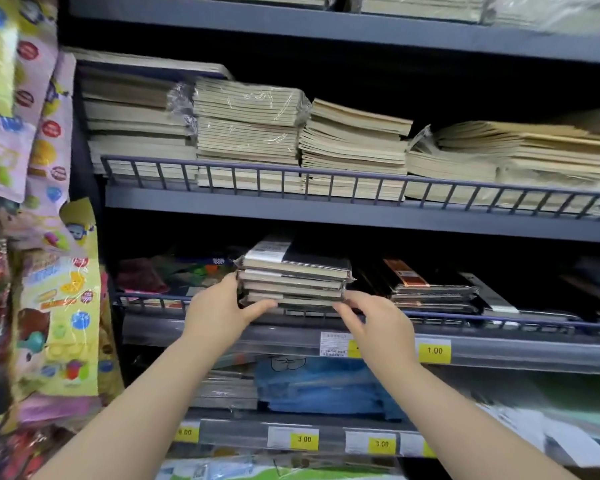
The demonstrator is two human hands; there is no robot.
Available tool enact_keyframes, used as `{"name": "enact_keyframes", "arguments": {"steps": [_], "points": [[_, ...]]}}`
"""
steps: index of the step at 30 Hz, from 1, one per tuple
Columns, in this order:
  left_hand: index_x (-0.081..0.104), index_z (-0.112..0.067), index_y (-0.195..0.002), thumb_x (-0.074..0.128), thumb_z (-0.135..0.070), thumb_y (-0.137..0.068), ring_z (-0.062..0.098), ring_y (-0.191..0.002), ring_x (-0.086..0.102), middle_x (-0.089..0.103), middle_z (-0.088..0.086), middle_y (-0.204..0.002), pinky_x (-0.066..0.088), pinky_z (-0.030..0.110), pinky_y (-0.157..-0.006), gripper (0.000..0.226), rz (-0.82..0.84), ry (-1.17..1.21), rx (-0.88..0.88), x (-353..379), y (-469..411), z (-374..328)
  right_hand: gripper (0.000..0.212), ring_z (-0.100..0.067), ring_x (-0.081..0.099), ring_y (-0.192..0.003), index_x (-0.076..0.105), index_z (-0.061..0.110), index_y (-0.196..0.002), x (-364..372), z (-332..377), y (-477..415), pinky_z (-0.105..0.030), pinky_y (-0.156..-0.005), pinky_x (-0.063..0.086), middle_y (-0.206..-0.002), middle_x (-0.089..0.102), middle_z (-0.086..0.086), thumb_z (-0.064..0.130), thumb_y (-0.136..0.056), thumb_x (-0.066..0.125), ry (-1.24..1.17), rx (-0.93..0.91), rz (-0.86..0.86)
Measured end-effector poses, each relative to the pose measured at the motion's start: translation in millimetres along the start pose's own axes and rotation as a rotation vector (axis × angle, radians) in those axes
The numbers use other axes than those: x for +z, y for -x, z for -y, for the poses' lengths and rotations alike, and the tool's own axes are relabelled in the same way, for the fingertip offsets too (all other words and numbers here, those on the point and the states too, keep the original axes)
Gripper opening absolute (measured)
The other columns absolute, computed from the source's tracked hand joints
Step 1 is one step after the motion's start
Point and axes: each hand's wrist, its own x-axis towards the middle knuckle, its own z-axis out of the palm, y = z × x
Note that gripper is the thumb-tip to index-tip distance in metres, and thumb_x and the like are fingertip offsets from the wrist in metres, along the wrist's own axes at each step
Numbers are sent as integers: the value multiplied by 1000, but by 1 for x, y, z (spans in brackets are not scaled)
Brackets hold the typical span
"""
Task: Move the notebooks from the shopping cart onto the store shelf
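1. Straight ahead in the head view, a stack of notebooks (293, 282) sits at the front of the middle shelf (222, 336), right at its wire rail (465, 315). The notebooks have black covers and pale page edges and are wrapped in clear film.
2. The left hand (219, 310) grips the stack's left end. Its thumb is hooked under the bottom front edge, and the other fingers lie against the stack's left side, mostly hidden behind it.
3. The right hand (374, 323) reaches to the stack's lower right corner, fingers bent and close together with their tips at that corner. The blur there leaves it unclear whether they pinch the stack or only touch it.
4. Just beside the stack on the right, on the same shelf, lies a lower pile of dark notebooks (430, 292). To the left of the stack are flat coloured packs (146, 275).
5. One shelf up, cream notebooks (250, 133) are heaped in several stacks behind another rail, some still in film.
6. A yellow price tag (434, 350) reading 1.00 is on the middle shelf's front strip, just right of the right wrist.
7. A blue pack (326, 386) lies on the shelf below, between the two forearms.
8. Bright hanging packets (59, 306) fill the left edge of the view.
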Motion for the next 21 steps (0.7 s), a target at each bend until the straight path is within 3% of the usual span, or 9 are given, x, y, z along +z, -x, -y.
{"name": "enact_keyframes", "arguments": {"steps": [5, 10, 13, 15, 18, 21], "points": [[54, -25, -105, 70, -66, -66, 20, -101, 59, 60, -9, -100, 48, 32, -78, 59, 8, 157, -51, -2, -7, -7, 24, -18, 60, -93, 66, 23, -108, -5, 8, -12, -34, -71, 50, -96, 70, 5, 38, -93, 54, -39, 85, 38], [51, -24, -92, 61, -74, -67, 23, -95, 61, 60, -8, -89, 42, 32, -75, 57, -2, -6, -97, 3, -11, -16, 22, -27, 57, -79, 60, 16, -99, -1, 12, -26, -31, -61, 43, -89, 69, -4, 32, -95, 46, 45, 194, 171], [52, -19, -106, 50, -74, -76, 25, -101, 59, 63, -3, -101, 37, 36, -86, 63, 56, -150, -72, 4, -11, -20, 27, -30, 54, -73, 58, 8, -99, 2, 13, -24, -31, -55, 38, -79, 64, -11, 24, -96, 36, 84, 174, 229], [51, -14, -114, 46, -75, -77, 26, -104, 58, 63, 1, -109, 39, 38, -92, 71, 82, -160, -49, 3, -9, -18, 28, -31, 54, -76, 58, 6, -100, 0, 10, -20, -33, -59, 41, -79, 64, -11, 23, -96, 37, 76, 131, 239], [43, -11, -134, 49, -80, -71, 29, -120, 52, 57, 6, -129, 40, 41, -101, 93, 145, -37, -71, 0, -5, -13, 33, -28, 56, -85, 56, 8, -115, -7, 12, -17, -34, -67, 46, -92, 65, -11, 30, -95, 42, 47, 115, 272], [29, -13, -147, 60, -69, -73, 26, -130, 47, 46, 7, -145, 40, 39, -103, 98, 59, 288, -82, -6, -2, -13, 60, -24, 53, -115, 35, 16, -143, -17, 17, -11, -34, -86, 47, -129, 57, -6, 43, -92, 52, -166, 202, 245]]}}
